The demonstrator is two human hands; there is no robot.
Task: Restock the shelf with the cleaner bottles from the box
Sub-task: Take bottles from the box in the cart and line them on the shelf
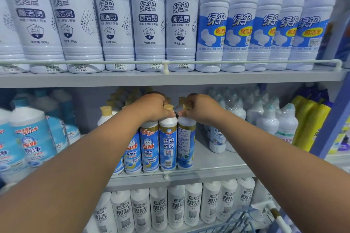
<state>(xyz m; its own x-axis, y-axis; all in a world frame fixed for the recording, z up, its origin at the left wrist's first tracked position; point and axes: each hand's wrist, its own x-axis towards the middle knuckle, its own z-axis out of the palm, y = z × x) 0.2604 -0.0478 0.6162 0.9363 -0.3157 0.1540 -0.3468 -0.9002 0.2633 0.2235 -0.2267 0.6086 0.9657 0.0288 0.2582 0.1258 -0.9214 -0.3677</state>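
Our left hand [153,106] and right hand [198,108] each grip a gold-capped cleaner bottle [168,145] top at twelve o'clock; the middle shelf [217,159] is part filled, with room at three o'clock.

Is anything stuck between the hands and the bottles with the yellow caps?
Nothing visible is. The left hand grips the top of one yellow-capped cleaner bottle, and the right hand grips the next bottle. Both bottles already stand on the middle shelf.

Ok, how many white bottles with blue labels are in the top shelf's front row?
5 white plastic blue-label bottles, side by side at the right end of the grey top shelf. More may be hidden behind them.
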